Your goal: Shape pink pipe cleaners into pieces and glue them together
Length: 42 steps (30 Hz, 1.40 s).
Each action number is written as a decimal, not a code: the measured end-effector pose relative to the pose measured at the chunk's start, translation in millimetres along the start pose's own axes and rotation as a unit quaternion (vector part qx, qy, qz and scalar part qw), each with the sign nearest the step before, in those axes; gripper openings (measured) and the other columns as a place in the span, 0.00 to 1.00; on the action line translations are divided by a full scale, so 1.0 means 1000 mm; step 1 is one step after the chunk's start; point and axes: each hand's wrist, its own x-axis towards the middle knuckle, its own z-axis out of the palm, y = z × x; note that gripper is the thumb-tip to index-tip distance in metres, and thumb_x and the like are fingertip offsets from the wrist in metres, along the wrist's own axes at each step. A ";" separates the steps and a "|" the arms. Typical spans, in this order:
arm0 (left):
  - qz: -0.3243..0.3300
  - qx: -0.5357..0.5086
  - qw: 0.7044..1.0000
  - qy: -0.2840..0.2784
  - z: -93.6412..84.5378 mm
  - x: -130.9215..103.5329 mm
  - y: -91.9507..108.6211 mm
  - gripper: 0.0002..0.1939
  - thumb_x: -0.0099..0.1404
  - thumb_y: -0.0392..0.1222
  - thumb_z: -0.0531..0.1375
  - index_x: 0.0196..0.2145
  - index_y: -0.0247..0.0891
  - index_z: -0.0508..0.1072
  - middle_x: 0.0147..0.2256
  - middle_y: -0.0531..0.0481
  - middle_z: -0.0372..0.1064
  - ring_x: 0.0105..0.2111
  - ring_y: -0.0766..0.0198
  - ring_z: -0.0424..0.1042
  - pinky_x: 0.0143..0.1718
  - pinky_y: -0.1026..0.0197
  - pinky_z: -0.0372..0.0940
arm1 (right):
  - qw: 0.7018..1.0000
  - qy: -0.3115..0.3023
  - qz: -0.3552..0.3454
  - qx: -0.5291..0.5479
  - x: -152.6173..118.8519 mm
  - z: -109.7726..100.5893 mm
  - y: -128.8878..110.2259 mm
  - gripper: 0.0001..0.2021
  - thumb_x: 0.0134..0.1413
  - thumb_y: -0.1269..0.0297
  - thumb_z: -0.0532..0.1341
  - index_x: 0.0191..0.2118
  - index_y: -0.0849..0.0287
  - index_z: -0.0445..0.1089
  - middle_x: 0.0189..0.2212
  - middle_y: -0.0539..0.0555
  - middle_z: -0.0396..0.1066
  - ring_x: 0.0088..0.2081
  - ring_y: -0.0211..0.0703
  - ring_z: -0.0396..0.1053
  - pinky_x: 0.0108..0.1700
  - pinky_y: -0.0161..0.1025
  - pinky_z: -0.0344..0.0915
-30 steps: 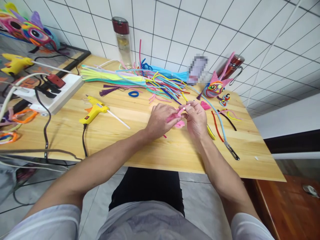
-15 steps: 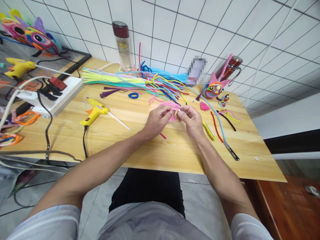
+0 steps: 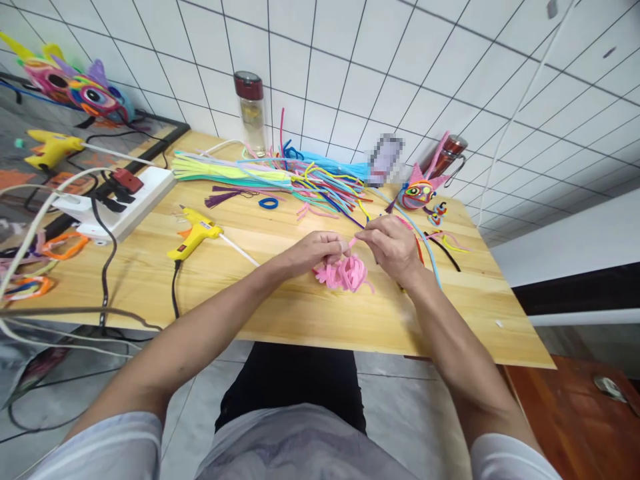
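Hands pinch closed on a pink strip beside pink loops, bare tabletop open toward its near edge.

Two hands — two yellow glue guns, one power strip — one clear bottle, one red flask

No lettering or numbers can be read.

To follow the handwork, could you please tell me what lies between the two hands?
In the head view, a pink strip spans the gap between the left hand and right hand; pink loops show just below.
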 end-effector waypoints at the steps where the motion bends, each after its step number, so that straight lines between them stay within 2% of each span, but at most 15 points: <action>1: -0.020 -0.016 1.000 -0.016 0.000 -0.001 0.001 0.19 0.56 0.55 0.71 0.30 0.37 0.75 0.19 0.57 0.59 0.17 0.72 0.54 0.19 0.65 0.50 | 1.000 -0.019 -0.008 0.003 0.001 -0.004 0.001 0.12 0.73 0.58 0.59 0.38 0.46 0.80 0.35 0.55 0.78 0.37 0.48 0.72 0.43 0.48 0.68; 4: -0.025 -0.039 0.999 -0.025 0.002 -0.001 0.001 0.19 0.55 0.55 0.71 0.30 0.37 0.75 0.18 0.58 0.58 0.17 0.73 0.52 0.19 0.66 0.49 | 0.999 -0.036 0.011 0.025 0.005 -0.014 0.004 0.10 0.70 0.55 0.62 0.38 0.46 0.80 0.34 0.55 0.77 0.37 0.48 0.72 0.43 0.48 0.68; 7: 0.029 -0.022 0.998 0.048 0.005 0.001 -0.003 0.17 0.57 0.55 0.68 0.31 0.37 0.76 0.19 0.58 0.59 0.18 0.72 0.53 0.20 0.66 0.49 | 0.988 0.068 0.110 0.080 0.007 -0.012 0.003 0.10 0.64 0.51 0.68 0.45 0.48 0.79 0.37 0.54 0.76 0.39 0.47 0.72 0.46 0.47 0.70; 9: 0.078 0.017 0.991 0.109 0.006 0.002 -0.007 0.17 0.59 0.54 0.66 0.32 0.37 0.76 0.20 0.57 0.61 0.20 0.71 0.56 0.22 0.66 0.52 | 0.955 0.140 0.211 0.157 0.004 -0.003 -0.003 0.17 0.60 0.47 0.70 0.49 0.49 0.77 0.38 0.52 0.75 0.37 0.44 0.71 0.44 0.44 0.71; 10: 0.102 0.042 0.984 0.137 0.007 0.002 -0.009 0.16 0.60 0.54 0.66 0.32 0.37 0.76 0.21 0.57 0.62 0.21 0.70 0.58 0.23 0.65 0.53 | 0.933 0.144 0.261 0.202 0.002 0.003 -0.007 0.18 0.60 0.45 0.70 0.49 0.50 0.77 0.36 0.50 0.74 0.35 0.42 0.70 0.41 0.42 0.70; 12: 0.136 0.104 0.969 0.179 0.009 0.001 -0.013 0.16 0.64 0.54 0.63 0.32 0.37 0.76 0.23 0.56 0.64 0.23 0.69 0.59 0.25 0.65 0.55 | 0.898 0.102 0.332 0.269 -0.002 0.015 -0.017 0.20 0.60 0.41 0.68 0.42 0.53 0.77 0.31 0.49 0.73 0.32 0.40 0.69 0.38 0.40 0.68; 15: 0.161 0.207 0.944 0.202 0.012 -0.001 -0.017 0.15 0.68 0.51 0.60 0.31 0.37 0.75 0.23 0.55 0.67 0.24 0.69 0.60 0.27 0.64 0.55 | 0.875 0.060 0.374 0.301 -0.002 0.027 -0.027 0.23 0.59 0.38 0.68 0.32 0.56 0.77 0.26 0.49 0.73 0.30 0.39 0.67 0.37 0.39 0.67; 18: 0.170 0.267 0.928 0.195 0.014 -0.002 -0.018 0.12 0.69 0.48 0.60 0.33 0.37 0.77 0.22 0.56 0.67 0.23 0.69 0.61 0.27 0.64 0.56 | 0.868 0.073 0.388 0.301 0.004 0.028 -0.030 0.22 0.58 0.40 0.69 0.29 0.56 0.77 0.24 0.48 0.73 0.29 0.39 0.68 0.36 0.39 0.66; 22: 0.179 0.281 0.925 0.183 0.014 -0.002 -0.017 0.13 0.70 0.49 0.62 0.40 0.38 0.81 0.24 0.56 0.69 0.23 0.68 0.62 0.28 0.64 0.56 | 0.866 0.055 0.379 0.323 0.010 0.021 -0.027 0.22 0.56 0.40 0.71 0.31 0.56 0.79 0.25 0.50 0.77 0.29 0.39 0.71 0.37 0.39 0.69; 26: 0.198 0.288 0.912 0.214 0.013 -0.001 -0.021 0.13 0.70 0.48 0.60 0.37 0.38 0.81 0.28 0.53 0.75 0.24 0.68 0.64 0.29 0.64 0.58 | 0.846 0.075 0.394 0.351 0.005 0.022 -0.027 0.26 0.51 0.35 0.72 0.36 0.56 0.80 0.27 0.50 0.78 0.26 0.38 0.71 0.34 0.38 0.70; 30: 0.216 0.297 0.903 0.223 0.012 0.000 -0.024 0.12 0.70 0.47 0.61 0.33 0.39 0.79 0.25 0.54 0.72 0.24 0.68 0.63 0.30 0.63 0.58 | 0.850 0.102 0.402 0.324 -0.001 0.031 -0.032 0.27 0.54 0.33 0.69 0.28 0.56 0.77 0.24 0.51 0.76 0.25 0.38 0.68 0.32 0.38 0.68; 32: 0.224 0.280 0.912 0.197 0.011 0.000 -0.021 0.13 0.70 0.49 0.61 0.33 0.39 0.80 0.25 0.54 0.71 0.26 0.67 0.65 0.32 0.63 0.60 | 0.859 0.117 0.389 0.310 0.000 0.031 -0.032 0.27 0.56 0.34 0.69 0.25 0.56 0.75 0.22 0.50 0.75 0.25 0.38 0.68 0.33 0.39 0.68; 34: 0.214 0.239 0.935 0.154 0.009 -0.001 -0.016 0.15 0.69 0.51 0.62 0.33 0.39 0.80 0.27 0.52 0.72 0.28 0.65 0.67 0.33 0.63 0.62 | 0.871 0.119 0.367 0.303 0.003 0.025 -0.031 0.27 0.56 0.35 0.69 0.24 0.55 0.74 0.22 0.50 0.74 0.26 0.39 0.68 0.35 0.40 0.68; 38: 0.123 0.106 0.983 0.082 0.005 -0.001 -0.011 0.20 0.65 0.59 0.66 0.32 0.37 0.78 0.25 0.53 0.70 0.24 0.66 0.66 0.27 0.63 0.61 | 0.894 0.074 0.339 0.284 0.014 0.009 -0.026 0.26 0.56 0.36 0.70 0.23 0.55 0.74 0.22 0.49 0.73 0.27 0.39 0.67 0.36 0.40 0.66; 42: 0.069 0.011 0.996 0.053 0.002 0.005 -0.016 0.26 0.64 0.65 0.66 0.31 0.35 0.76 0.21 0.53 0.68 0.20 0.69 0.63 0.23 0.64 0.57 | 0.885 0.070 0.352 0.297 0.019 0.008 -0.021 0.28 0.56 0.35 0.69 0.22 0.56 0.72 0.21 0.49 0.71 0.27 0.38 0.64 0.36 0.38 0.65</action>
